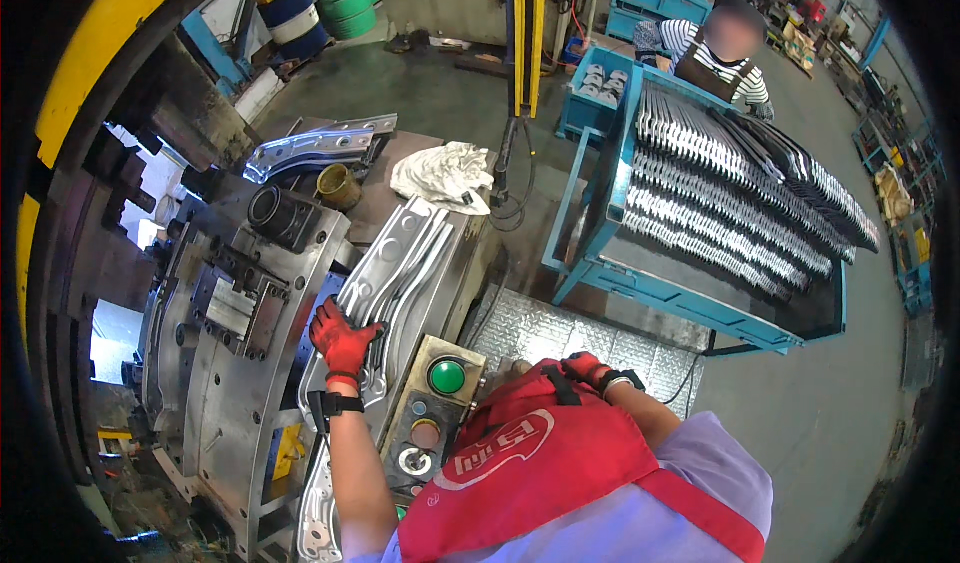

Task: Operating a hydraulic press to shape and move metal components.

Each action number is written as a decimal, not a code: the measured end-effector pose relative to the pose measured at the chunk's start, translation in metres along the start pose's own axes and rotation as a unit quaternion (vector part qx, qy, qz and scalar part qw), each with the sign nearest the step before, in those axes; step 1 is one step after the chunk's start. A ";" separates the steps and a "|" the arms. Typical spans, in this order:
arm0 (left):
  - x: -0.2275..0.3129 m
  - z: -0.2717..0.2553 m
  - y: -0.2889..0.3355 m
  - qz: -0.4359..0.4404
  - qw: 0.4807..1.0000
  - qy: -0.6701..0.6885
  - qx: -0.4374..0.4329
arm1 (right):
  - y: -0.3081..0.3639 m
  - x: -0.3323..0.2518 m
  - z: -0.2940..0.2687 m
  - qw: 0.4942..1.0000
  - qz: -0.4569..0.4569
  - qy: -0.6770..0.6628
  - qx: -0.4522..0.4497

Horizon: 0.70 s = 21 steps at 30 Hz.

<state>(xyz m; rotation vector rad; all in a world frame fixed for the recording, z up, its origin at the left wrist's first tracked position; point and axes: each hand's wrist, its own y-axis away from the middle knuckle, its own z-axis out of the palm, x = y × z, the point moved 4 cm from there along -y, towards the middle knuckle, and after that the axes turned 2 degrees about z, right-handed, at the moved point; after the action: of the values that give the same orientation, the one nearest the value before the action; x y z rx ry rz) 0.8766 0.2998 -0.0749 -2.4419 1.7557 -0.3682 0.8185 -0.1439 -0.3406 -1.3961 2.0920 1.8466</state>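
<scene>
My left hand (343,339), in a red glove, lies on the left edge of long stamped metal parts (395,253). Its fingers are apart, with the thumb stretched to the right across the metal. These silvery parts have ribs and holes and lie lengthwise beside the press die (225,403). My right hand (587,369), also gloved in red, is at the right side of my red apron (550,443). The fingers there look curled, and the apron partly hides them; what they hold, if anything, does not show.
A control box (447,375) with a green button stands between the parts and me. Beyond lie a white rag (443,176), a rusty cup (338,188) and another stamped part (320,148). A blue bin (690,313) full of stacked parts stands right; a co-worker (725,53) is behind it.
</scene>
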 end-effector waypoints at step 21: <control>-0.002 0.000 0.000 0.003 1.000 0.004 0.002 | 0.000 -0.005 0.000 1.000 -0.025 0.007 -0.009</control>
<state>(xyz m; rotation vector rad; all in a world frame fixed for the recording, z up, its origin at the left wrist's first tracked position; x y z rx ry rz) 0.8757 0.3012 -0.0751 -2.4359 1.7627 -0.3807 0.8211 -0.1415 -0.3377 -1.4570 2.0320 1.8458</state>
